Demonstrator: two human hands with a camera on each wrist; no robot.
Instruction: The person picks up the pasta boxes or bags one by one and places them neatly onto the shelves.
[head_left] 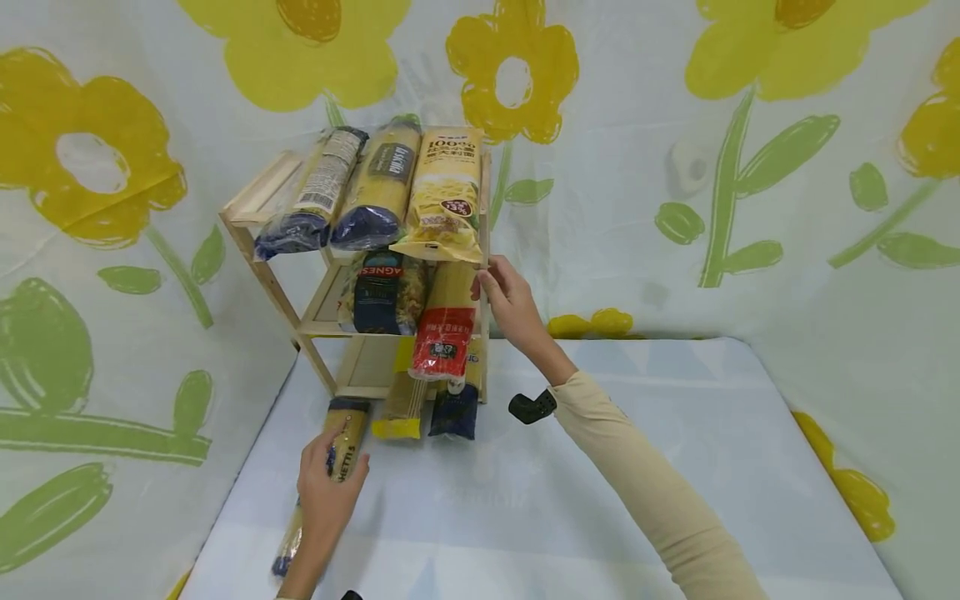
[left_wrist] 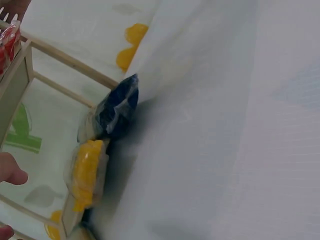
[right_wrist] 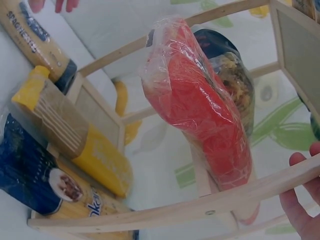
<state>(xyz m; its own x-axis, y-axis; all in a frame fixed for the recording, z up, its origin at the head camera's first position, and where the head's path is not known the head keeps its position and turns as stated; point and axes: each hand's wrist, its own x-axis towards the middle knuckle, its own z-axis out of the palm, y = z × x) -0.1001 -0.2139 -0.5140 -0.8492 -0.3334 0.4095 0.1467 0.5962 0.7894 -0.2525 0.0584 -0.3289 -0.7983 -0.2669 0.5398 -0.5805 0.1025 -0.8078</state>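
Observation:
My right hand point(head_left: 510, 304) grips the right front post point(right_wrist: 210, 202) of a wooden shelf rack point(head_left: 318, 327), fingers and thumb on either side of it. Close by on the middle shelf lies a red-ended pasta bag point(head_left: 444, 333), its end jutting past the front. My left hand point(head_left: 327, 487) is over a long spaghetti pack point(head_left: 345, 458) at the rack's lower left, fingers spread apart. Part of that pack is hidden under the hand. Only fingertips point(left_wrist: 11, 170) of this hand show in the left wrist view.
Three pasta packs, including a yellow one point(head_left: 448, 187), lie on the top shelf. An Agnesi pasta bag point(head_left: 382, 292) sits mid-shelf. Below are a yellow-ended pack point(head_left: 401, 404) and a dark blue-ended pack point(head_left: 455, 412). Flower-printed cloth point(head_left: 600, 183) stands behind the white table point(head_left: 637, 400).

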